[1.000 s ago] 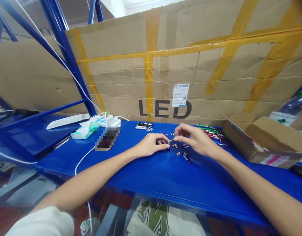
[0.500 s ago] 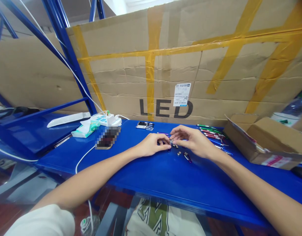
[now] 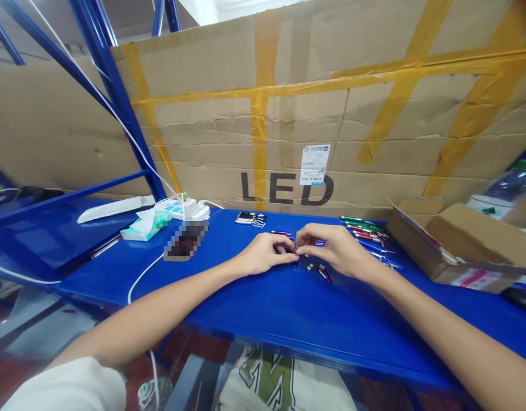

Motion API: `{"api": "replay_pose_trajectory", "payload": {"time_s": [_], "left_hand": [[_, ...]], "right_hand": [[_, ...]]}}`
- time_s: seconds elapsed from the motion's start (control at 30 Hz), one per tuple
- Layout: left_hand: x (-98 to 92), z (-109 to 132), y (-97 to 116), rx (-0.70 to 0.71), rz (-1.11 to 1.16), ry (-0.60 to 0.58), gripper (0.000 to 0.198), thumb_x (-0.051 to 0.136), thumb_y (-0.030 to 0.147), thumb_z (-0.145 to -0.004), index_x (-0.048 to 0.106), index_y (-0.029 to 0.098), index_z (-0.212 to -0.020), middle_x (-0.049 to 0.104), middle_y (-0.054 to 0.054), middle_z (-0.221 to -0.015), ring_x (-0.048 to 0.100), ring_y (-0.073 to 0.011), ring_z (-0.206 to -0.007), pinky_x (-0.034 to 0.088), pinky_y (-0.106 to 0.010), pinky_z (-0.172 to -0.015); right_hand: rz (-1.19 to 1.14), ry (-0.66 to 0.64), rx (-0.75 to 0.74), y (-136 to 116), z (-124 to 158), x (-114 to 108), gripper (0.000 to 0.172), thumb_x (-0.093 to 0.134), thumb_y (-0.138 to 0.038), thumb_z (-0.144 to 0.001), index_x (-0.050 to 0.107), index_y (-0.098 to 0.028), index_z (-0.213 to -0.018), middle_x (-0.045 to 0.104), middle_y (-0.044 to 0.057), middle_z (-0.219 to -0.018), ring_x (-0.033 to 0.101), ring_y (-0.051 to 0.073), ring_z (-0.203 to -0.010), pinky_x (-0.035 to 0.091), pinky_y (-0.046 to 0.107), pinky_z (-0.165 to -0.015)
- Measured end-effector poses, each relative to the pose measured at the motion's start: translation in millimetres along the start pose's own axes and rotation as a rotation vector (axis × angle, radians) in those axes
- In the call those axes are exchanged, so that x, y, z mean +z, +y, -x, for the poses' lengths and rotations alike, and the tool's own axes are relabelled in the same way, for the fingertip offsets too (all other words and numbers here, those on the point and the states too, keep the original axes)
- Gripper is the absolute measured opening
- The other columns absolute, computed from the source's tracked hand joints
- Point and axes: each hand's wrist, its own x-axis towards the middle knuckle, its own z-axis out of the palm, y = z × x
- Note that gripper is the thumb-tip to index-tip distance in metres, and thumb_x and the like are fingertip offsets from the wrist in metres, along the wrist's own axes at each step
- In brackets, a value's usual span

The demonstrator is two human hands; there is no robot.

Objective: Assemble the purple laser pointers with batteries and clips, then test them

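Silvery discs (image 3: 309, 266) lie close to my two hands, a little cluster of them partly hidden by my right fingers.

Largest of all, a cardboard carton (image 3: 203, 145) stands behind everything, crossed with yellow tape and printed LED. Before it stretches my blue table (image 3: 263, 311), and at its right end sits an open cardboard box (image 3: 421, 245) with its flaps up.

My right hand (image 3: 326, 242) reaches in from the right, thumb and fingertips drawn nearly together beside my left fingertips; I cannot tell whether they grip anything. My left hand (image 3: 266, 254) rests low over the table, fingers curled and thumb brought near them, leaving a slight gap; what it has hold of, if anything, is too small to tell.

Well to the left lie a white power strip (image 3: 196, 212), a tissue pack (image 3: 147, 227) and a phone (image 3: 186, 241) blurred over. Slim green, red and blue sticks (image 3: 369, 234) lie between my right hand and the open box. Black and silver pieces (image 3: 246, 218) sit beyond my left hand. Smaller, a purple clip (image 3: 325, 273) lies just beside the discs, nearer me.
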Motion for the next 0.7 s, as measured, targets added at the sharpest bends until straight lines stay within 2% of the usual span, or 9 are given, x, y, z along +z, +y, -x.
{"api": "replay_pose_trajectory", "payload": {"time_s": [0.17,0.33,0.53,0.7], "left_hand": [[0.9,-1,-3,-0.015,0.067,-0.023,0.040,0.085,0.044,-0.086,0.079,0.013,-0.110,0.082,-0.010,-0.100,0.072,-0.0183,-0.084,0.052,-0.026,-0.074],[1.2,-1,-1,0.013,0.029,-0.002,0.030,0.083,0.035,-0.087,0.079,0.012,-0.107,0.082,-0.008,-0.098,0.070,-0.0161,-0.081,0.051,-0.025,-0.073],[-1.4,4,8,0.151,-0.213,0.052,0.020,0.080,0.032,-0.092,0.077,0.016,-0.105,0.080,-0.004,-0.101,0.069,-0.0134,-0.078,0.051,-0.025,-0.077],[-4.9,7,14,0.274,-0.366,0.068,0.017,0.073,0.028,-0.098,0.075,0.020,-0.112,0.079,-0.004,-0.108,0.071,-0.0158,-0.087,0.052,-0.027,-0.082]], "right_hand": [[0.064,-0.015,-0.064,2,-1,-1,0.017,0.069,-0.038,-0.101,0.076,-0.024,-0.096,0.078,0.004,-0.094,0.072,0.020,-0.083,0.051,0.031,-0.076],[0.032,-0.072,-0.038,0,-1,-4,0.019,0.071,-0.040,-0.100,0.076,-0.023,-0.093,0.078,0.004,-0.091,0.070,0.020,-0.082,0.050,0.031,-0.077],[0.080,-0.020,0.091,6,2,-17,0.026,0.062,-0.044,-0.103,0.074,-0.022,-0.100,0.075,0.003,-0.089,0.063,0.019,-0.075,0.047,0.032,-0.070],[0.182,-0.230,0.050,9,3,-26,0.021,0.061,-0.036,-0.100,0.075,-0.022,-0.095,0.076,0.004,-0.092,0.066,0.022,-0.082,0.047,0.033,-0.077]]}}
